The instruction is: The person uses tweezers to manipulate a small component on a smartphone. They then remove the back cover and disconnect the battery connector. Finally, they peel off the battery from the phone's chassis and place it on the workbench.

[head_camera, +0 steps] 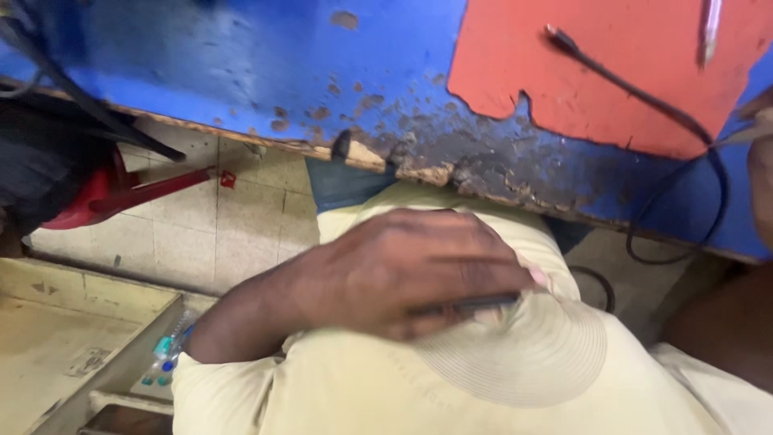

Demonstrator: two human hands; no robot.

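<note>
- Dark thin tool (467,304), pen-like in shape, lies under the fingers of the left hand (403,270), pressed against the pale yellow shirt (362,387) at the person's belly.
- Fingers (491,270) of that hand lie close together, curled down over the tool; the thumb side is hidden, so how firmly it is gripped cannot be told.
- Round ribbed print (531,354) on the shirt sits just below the fingertips.
- Right hand (761,173) shows only as a blurred sliver at the frame's right edge; whether its fingers are apart or together cannot be told.
- Black cable (644,101) runs across the red panel (596,64) and loops down past the table edge.
- Blue table (241,64) has a worn, chipped front edge just above the shirt.
- Red plastic stool (105,193) stands on the tiled floor (217,234) at the left.
- Pale wooden drawer (56,338) is at lower left, with a small white packet with green and blue spots (165,358) on its rim.
</note>
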